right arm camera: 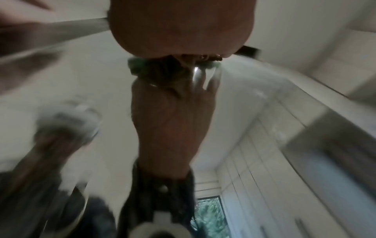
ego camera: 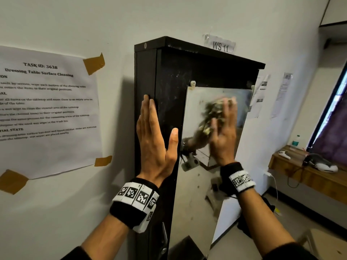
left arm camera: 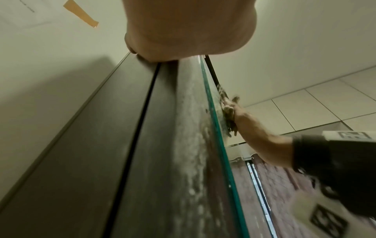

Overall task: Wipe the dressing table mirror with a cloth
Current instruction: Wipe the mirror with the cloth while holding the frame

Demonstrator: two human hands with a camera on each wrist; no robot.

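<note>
A tall mirror (ego camera: pixel 197 184) is fixed to the front of a black cabinet (ego camera: pixel 178 72); the glass looks smeared and dusty. My right hand (ego camera: pixel 224 132) presses a crumpled mottled cloth (ego camera: pixel 210 113) flat against the upper part of the mirror, fingers stretched upward, and both are motion-blurred. My left hand (ego camera: pixel 154 139) lies flat on the cabinet's left front edge, fingers straight, thumb spread toward the glass. The left wrist view looks along the mirror's green edge (left arm camera: pixel 219 136) to the right hand (left arm camera: pixel 250 122) and cloth (left arm camera: pixel 228 119). The right wrist view is blurred, with the hand's reflection in the mirror (right arm camera: pixel 254 90).
A taped instruction sheet (ego camera: pixel 45 109) hangs on the wall left of the cabinet, and a "WS 11" label (ego camera: pixel 220 46) above it. At the right, a wooden shelf (ego camera: pixel 300 173) carries a bottle (ego camera: pixel 296 140) and white devices, beside a curtained window (ego camera: pixel 334 128).
</note>
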